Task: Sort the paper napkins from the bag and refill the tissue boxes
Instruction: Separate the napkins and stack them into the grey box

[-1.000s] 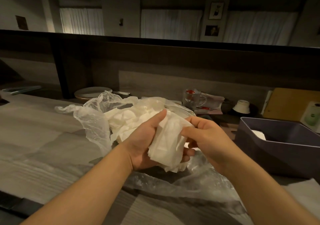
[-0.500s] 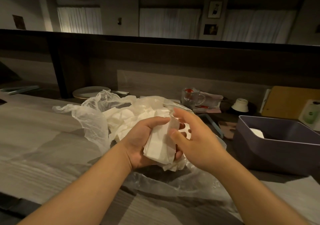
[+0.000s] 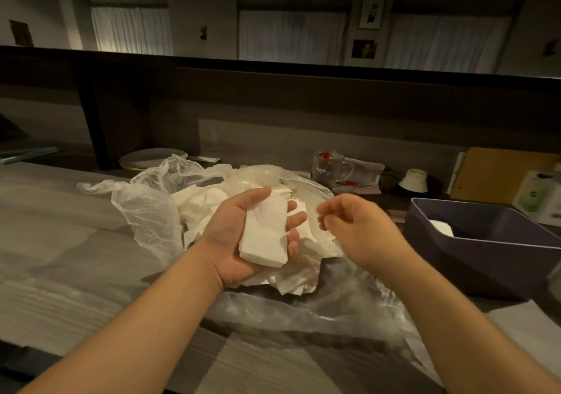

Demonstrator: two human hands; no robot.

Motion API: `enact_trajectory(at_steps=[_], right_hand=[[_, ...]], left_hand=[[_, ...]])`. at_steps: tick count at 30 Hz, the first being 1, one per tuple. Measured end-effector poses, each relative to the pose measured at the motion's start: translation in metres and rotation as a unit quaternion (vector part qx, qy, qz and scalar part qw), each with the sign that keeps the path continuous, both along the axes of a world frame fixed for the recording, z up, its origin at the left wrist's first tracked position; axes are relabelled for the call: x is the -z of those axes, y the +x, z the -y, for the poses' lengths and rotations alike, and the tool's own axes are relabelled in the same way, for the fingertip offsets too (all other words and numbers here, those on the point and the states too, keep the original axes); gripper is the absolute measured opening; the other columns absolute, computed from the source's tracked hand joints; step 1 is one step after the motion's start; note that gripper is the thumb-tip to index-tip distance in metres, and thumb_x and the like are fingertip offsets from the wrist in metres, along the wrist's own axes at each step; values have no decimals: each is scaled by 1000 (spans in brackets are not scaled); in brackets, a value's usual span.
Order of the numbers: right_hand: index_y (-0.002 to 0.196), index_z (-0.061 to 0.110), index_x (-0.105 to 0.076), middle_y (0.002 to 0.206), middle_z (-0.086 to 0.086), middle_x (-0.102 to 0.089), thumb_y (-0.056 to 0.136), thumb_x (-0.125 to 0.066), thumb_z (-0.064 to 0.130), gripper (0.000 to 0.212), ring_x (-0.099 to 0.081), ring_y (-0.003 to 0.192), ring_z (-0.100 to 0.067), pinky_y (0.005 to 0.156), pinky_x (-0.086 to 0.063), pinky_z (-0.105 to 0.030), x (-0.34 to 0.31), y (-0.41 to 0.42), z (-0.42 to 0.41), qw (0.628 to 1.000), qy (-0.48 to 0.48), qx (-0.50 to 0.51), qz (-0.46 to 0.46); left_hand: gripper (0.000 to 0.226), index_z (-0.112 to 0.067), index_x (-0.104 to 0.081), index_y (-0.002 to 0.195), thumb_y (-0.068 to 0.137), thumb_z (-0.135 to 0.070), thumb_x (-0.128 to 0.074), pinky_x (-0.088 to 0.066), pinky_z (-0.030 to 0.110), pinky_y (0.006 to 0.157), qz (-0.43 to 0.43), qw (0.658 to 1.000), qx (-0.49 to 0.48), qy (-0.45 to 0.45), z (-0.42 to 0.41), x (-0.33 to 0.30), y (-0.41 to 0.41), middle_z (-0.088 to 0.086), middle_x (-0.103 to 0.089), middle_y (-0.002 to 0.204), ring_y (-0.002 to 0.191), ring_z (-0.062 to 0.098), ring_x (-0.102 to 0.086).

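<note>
1. Where the wooden counter [image 3: 60, 241] runs along the near and left side, bare surface is seen to the left of the clear plastic bag [image 3: 145, 211], while the right side is closed off by the purple bin [image 3: 473, 260], whose near wall stands just beside the bag's crumpled right edge.
2. Behind the bag, the far edge is crowded by a white plate [image 3: 151, 157], a glass mug [image 3: 332, 167] and an upturned white bowl [image 3: 414, 178], all set against a dark raised ledge.
3. A folded stack of napkins [image 3: 267, 232] is held in the left hand [image 3: 239, 241], palm up, with the thumb laid along the stack's far left edge and the fingers curled up along its right side.
4. The right hand [image 3: 355, 229] is held apart from the stack, just to its right, with fingers loosely curled and nothing gripped.
5. The stack's long axis is seen running near to far, tipped slightly right at the far end, above the loose napkins [image 3: 206, 205] heaped in the bag.
6. A single white napkin [image 3: 441, 228] is seen lying inside the bin.
</note>
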State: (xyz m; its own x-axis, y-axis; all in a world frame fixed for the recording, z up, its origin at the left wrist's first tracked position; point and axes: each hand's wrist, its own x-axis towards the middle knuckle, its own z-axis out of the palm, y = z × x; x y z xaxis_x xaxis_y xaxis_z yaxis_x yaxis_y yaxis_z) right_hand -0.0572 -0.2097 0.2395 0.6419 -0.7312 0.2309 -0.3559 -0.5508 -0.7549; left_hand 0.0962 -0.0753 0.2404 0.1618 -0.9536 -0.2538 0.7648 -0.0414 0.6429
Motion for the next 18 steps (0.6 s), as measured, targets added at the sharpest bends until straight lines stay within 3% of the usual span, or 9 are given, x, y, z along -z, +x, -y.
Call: enact_trajectory(at_steps=[3, 8, 13, 18], right_hand=[[119, 38, -65, 112, 20, -65, 97, -67, 29, 24, -60, 98, 2, 75, -47, -13, 6, -2, -2, 994, -40, -36, -99], [142, 37, -50, 149, 12, -46, 100, -60, 40, 44, -53, 125, -13, 101, -49, -29, 17, 4, -4, 985, -92, 17, -144], [143, 32, -52, 149, 8, -49, 102, -54, 45, 43, -48, 132, -16, 110, -41, -35, 19, 11, -4, 980, -99, 25, -170], [152, 36, -41, 149, 10, -50, 99, -62, 42, 57, -51, 132, -15, 108, -48, -36, 20, 19, -6, 993, -57, -1, -100]], left_hand=[[55, -5, -62, 131, 86, -37, -65, -41, 32, 73, -7, 1000, -5, -7, 1, 3, 1, 20, -67, 114, 72, 23, -54], [53, -6, -65, 126, 82, -36, -67, -41, 31, 71, 5, 1000, -23, -17, 3, 4, 1, 16, -64, 113, 71, 22, -52], [54, -7, -65, 126, 80, -36, -67, -44, 31, 70, 8, 999, -29, -31, 2, 3, 3, 16, -65, 109, 71, 21, -53], [50, -8, -65, 125, 85, -37, -64, -45, 30, 68, 3, 998, -39, -51, 1, 3, 7, 14, -62, 105, 71, 21, -53]])
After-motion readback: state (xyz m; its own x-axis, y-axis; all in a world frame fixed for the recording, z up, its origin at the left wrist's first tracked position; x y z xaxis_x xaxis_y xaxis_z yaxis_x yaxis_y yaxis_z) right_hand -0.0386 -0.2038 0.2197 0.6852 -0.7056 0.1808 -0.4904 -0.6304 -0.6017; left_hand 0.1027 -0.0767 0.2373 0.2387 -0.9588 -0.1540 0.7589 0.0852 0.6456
